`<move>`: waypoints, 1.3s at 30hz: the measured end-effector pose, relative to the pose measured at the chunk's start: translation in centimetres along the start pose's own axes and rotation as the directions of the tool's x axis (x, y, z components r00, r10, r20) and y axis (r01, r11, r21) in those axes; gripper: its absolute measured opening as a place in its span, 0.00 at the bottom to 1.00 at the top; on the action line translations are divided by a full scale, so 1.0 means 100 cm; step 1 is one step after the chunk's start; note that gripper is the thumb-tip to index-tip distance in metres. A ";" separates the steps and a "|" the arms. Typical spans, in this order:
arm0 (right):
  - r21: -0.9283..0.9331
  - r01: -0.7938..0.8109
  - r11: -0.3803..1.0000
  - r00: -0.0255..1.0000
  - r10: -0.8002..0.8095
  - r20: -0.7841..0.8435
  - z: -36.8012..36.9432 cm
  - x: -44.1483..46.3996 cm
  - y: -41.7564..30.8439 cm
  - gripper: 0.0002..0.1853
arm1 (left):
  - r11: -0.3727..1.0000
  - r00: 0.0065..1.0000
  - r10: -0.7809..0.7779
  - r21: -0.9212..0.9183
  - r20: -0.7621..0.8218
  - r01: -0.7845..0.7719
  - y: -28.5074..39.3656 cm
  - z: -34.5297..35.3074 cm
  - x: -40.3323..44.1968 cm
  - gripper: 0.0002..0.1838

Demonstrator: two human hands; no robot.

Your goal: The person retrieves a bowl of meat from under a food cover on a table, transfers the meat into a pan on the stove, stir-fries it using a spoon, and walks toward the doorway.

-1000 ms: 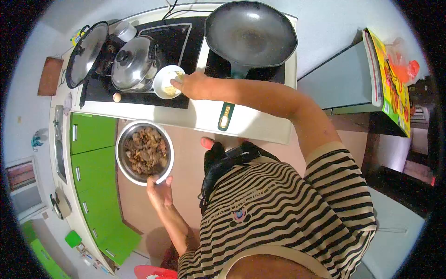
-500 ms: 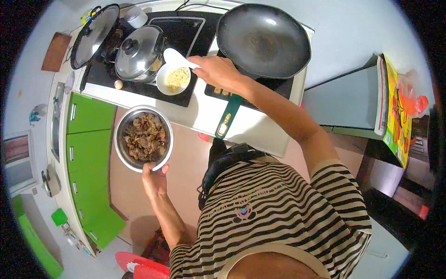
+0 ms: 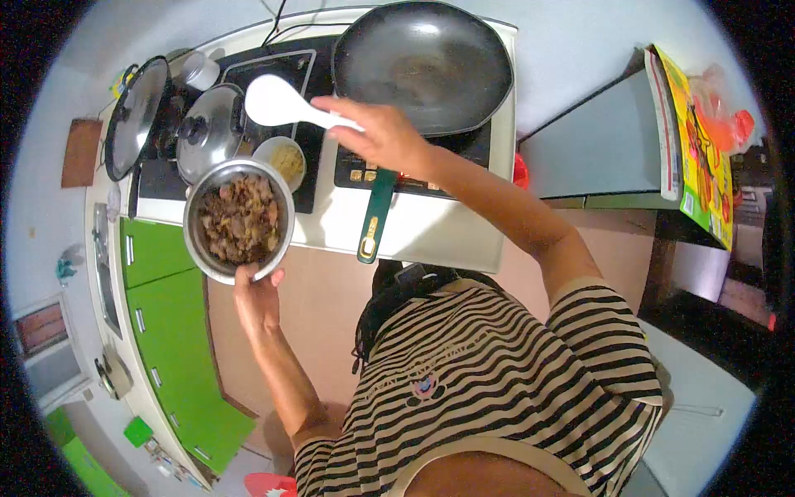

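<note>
My left hand grips the near rim of a metal bowl, thumb on the edge. Browned chunks of meat lie in it. The bowl hangs at the counter's front edge, beside a small white bowl that it partly overlaps in view. Pale yellow minced bits fill the white bowl. In my right hand is the handle of a white spoon, held above the stove with its broad head pointing left. A black wok stands just beyond that hand.
A lidded pot sits on the left of the stove, with a glass lid upright behind it. The wok's green handle projects over the counter's front edge. Green cabinets run along the left, and a grey cabinet stands at right.
The metal bowl has risen toward the counter and now overlaps the white bowl in view. The white spoon has lifted away from the white bowl. The camera view has shifted.
</note>
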State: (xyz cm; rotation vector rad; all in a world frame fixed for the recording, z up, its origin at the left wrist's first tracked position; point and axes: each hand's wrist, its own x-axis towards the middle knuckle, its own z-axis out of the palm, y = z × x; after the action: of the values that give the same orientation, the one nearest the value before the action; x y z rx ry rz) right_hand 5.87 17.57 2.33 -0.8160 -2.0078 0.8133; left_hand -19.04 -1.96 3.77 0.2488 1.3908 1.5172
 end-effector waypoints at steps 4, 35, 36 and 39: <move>-0.102 -0.009 0.995 0.998 0.015 0.056 -0.059 -0.009 0.002 0.20 | 0.993 0.990 -0.004 0.116 0.140 -0.012 0.001 0.053 0.042 0.24; -0.874 0.025 0.485 0.996 0.067 0.066 -0.163 -0.027 0.095 0.16 | 0.672 0.729 -0.006 0.543 0.684 -0.504 -0.065 0.291 0.136 0.32; -0.903 0.090 0.420 0.995 -0.004 0.098 -0.164 -0.032 0.097 0.18 | 0.595 0.722 0.067 0.553 0.689 -0.583 -0.068 0.294 0.138 0.32; -0.876 0.075 0.476 0.993 -0.121 0.019 -0.168 -0.042 0.092 0.17 | 0.102 0.364 0.382 0.353 0.849 -0.930 -0.070 0.298 0.162 0.34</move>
State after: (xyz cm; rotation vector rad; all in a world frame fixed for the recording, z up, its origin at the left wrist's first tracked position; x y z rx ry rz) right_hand 24.35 23.93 1.36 -1.2290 -2.3687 -0.4372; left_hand -1.39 27.59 -0.16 2.1954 1.3905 1.0671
